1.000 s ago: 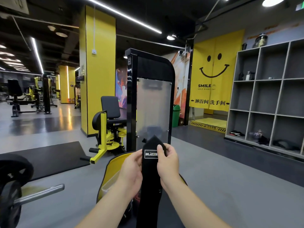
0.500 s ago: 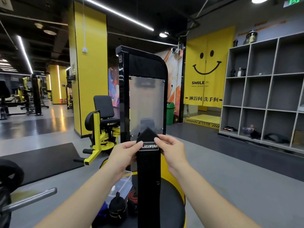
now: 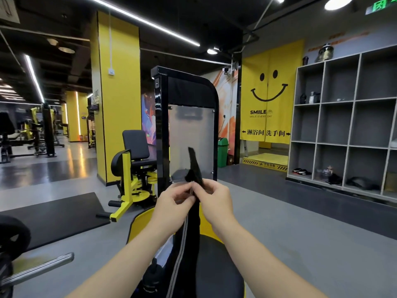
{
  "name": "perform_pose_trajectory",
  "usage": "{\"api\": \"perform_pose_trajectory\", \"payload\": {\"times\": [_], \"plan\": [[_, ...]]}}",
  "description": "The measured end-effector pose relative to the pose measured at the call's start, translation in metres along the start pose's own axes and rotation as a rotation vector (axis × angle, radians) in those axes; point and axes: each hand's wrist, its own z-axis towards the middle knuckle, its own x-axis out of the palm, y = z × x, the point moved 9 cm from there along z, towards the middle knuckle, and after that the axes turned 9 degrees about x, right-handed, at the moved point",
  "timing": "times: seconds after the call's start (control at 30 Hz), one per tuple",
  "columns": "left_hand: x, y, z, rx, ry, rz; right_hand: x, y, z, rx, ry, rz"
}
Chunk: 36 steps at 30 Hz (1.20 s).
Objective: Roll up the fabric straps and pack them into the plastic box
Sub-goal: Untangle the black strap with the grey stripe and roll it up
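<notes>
A long black fabric strap (image 3: 189, 237) with a grey stripe hangs down in front of me, turned edge-on, and its pointed top end (image 3: 195, 166) sticks up above my fingers. My left hand (image 3: 174, 201) and my right hand (image 3: 214, 197) pinch the strap together near its top, fingertips almost touching. The strap's lower part falls onto a round black seat with a yellow rim (image 3: 225, 261). A rolled black strap (image 3: 151, 276) lies low at the seat's left, partly hidden by my left forearm. The plastic box is not visible now.
A black and yellow weight machine (image 3: 184, 117) stands right behind my hands. A black floor mat (image 3: 53, 216) and a barbell end (image 3: 38, 267) are at the left. Grey cubby shelves (image 3: 343, 125) line the right wall. Grey floor stretches to the right.
The strap was held flat with its label facing me; now it is twisted edge-on and both hands have closed in to pinch it together. The view has dropped slightly.
</notes>
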Motion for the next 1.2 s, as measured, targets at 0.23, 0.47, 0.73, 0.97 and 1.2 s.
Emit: {"api": "perform_pose_trajectory", "payload": {"times": [0.23,0.47,0.73,0.97,1.2], "plan": [[-0.045,0.019,0.012,-0.165,-0.244,-0.062,0.001,-0.012,0.014,0.151,0.130,0.274],[-0.024,0.033,0.011,-0.426,-0.076,-0.513,-0.001,-0.008,0.016,0.179,0.102,0.272],[-0.030,0.032,0.012,-0.275,-0.118,-0.257,-0.009,-0.014,0.012,0.161,-0.034,0.142],[-0.029,0.008,0.016,-0.238,0.062,-0.115,-0.027,0.009,-0.001,0.192,0.120,0.098],[-0.011,-0.003,-0.002,-0.361,0.376,-0.289,-0.057,0.025,-0.020,0.184,0.306,-0.058]]}}
